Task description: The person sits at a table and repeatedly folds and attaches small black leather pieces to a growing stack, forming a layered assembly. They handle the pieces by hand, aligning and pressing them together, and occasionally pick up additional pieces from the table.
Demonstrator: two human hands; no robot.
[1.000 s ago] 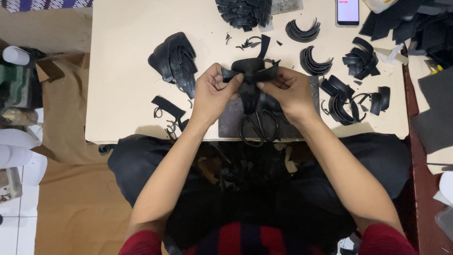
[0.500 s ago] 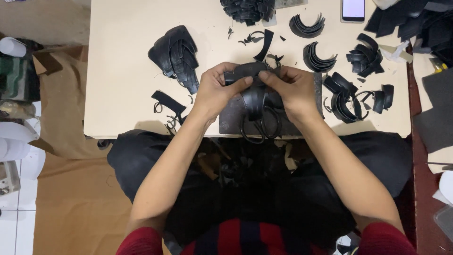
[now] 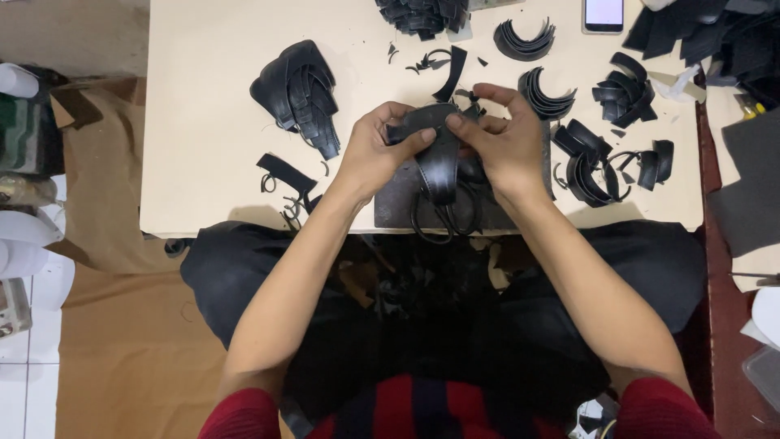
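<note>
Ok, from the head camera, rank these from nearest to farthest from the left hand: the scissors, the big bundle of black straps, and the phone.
1. Scissors: just right of the left hand, lying below the black piece that both hands hold.
2. Big bundle of black straps: up and to the left on the table.
3. Phone: at the far top edge, beyond the right hand.

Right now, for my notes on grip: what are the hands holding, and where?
Both hands, left hand and right hand, pinch one black strap piece at its upper end, left thumb and right fingertips meeting there.
</note>
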